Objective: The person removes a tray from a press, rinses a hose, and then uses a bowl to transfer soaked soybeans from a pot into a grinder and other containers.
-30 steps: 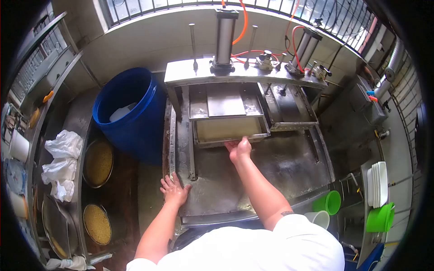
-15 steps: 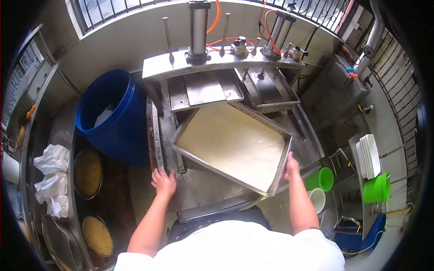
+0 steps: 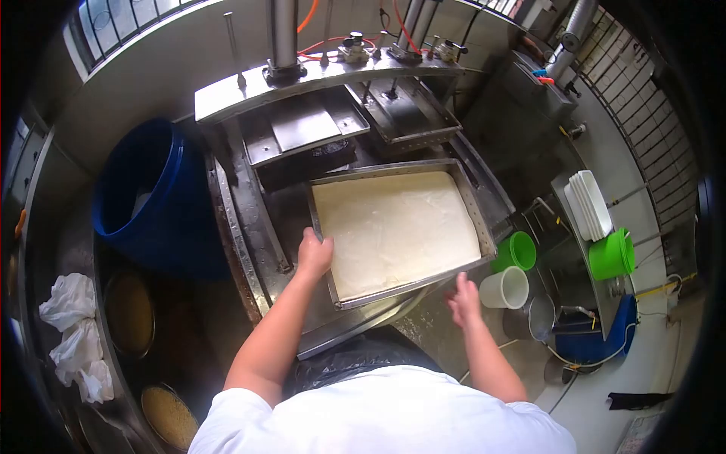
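Observation:
A rectangular metal tray point(image 3: 414, 284) holds a smooth, pale cream slab point(image 3: 393, 231), perhaps tofu, that fills it nearly wall to wall. It sits on the steel press table point(image 3: 302, 321), toward the front. My left hand point(image 3: 314, 254) is closed on the tray's left wall, fingers partly hidden. Just off the tray's front right corner, my right hand point(image 3: 464, 300) is in the air with its fingers apart, holding nothing. Behind the tray, a metal pressing plate point(image 3: 306, 127) hangs under the press frame point(image 3: 325, 79).
At the left stand a blue barrel point(image 3: 140, 189), white plastic bags point(image 3: 74, 318) and round pans of yellowish grainy stuff point(image 3: 170, 416). To the right are a green bucket point(image 3: 516, 252), a white bucket point(image 3: 504, 288), and a shelf with stacked white trays point(image 3: 587, 206).
The tray has turned and shifted out from beside the pressing plate, toward the right. My left hand has gone from the table's edge to the tray's wall. My right hand has let go.

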Demonstrator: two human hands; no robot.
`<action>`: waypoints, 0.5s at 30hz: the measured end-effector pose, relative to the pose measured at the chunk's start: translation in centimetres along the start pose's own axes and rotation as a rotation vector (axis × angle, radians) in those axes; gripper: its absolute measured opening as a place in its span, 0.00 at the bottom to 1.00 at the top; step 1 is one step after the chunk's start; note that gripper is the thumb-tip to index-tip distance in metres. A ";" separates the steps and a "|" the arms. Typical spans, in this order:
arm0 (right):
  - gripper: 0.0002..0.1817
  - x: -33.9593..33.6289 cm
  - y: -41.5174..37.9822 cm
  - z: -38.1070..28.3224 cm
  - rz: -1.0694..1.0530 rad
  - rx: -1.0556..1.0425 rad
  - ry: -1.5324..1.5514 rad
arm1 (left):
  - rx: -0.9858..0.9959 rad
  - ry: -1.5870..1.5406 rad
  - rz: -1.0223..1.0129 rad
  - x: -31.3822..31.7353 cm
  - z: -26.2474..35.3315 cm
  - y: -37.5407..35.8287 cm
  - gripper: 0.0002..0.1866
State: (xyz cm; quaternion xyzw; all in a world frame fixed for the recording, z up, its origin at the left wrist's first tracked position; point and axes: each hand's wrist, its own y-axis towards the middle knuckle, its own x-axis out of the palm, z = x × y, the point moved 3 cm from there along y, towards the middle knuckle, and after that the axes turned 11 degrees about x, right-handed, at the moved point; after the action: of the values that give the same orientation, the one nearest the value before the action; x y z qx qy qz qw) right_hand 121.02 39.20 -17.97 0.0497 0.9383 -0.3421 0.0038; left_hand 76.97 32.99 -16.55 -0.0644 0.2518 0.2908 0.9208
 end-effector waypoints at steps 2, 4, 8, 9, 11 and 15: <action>0.24 4.1 -4.1 -0.3 -0.042 0.015 -0.067 | 0.017 -0.007 -0.005 0.2 0.0 -1.1 0.25; 0.20 6.5 -5.5 0.1 -0.086 -0.043 -0.106 | 0.033 -0.010 0.001 0.3 0.2 -2.6 0.25; 0.26 9.5 -6.2 1.2 -0.172 0.027 -0.129 | -0.059 -0.269 -0.003 0.4 2.0 -7.0 0.23; 0.28 9.7 -6.3 1.7 -0.194 0.012 -0.114 | -0.146 -0.453 -0.016 0.6 2.6 -8.6 0.22; 0.29 9.0 -6.3 3.2 -0.198 0.019 -0.177 | -0.193 -0.529 -0.007 0.8 2.9 -11.8 0.20; 0.35 5.2 -5.7 3.2 -0.271 -0.073 -0.535 | -0.468 -0.557 0.009 1.6 3.3 -19.6 0.20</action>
State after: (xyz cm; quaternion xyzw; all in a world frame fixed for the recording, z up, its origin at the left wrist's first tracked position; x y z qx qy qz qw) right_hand 115.17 33.26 -16.98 -0.1680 0.9138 -0.3067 0.2068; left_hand 90.65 18.53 -15.07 -0.1904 -0.0816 0.3509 0.9132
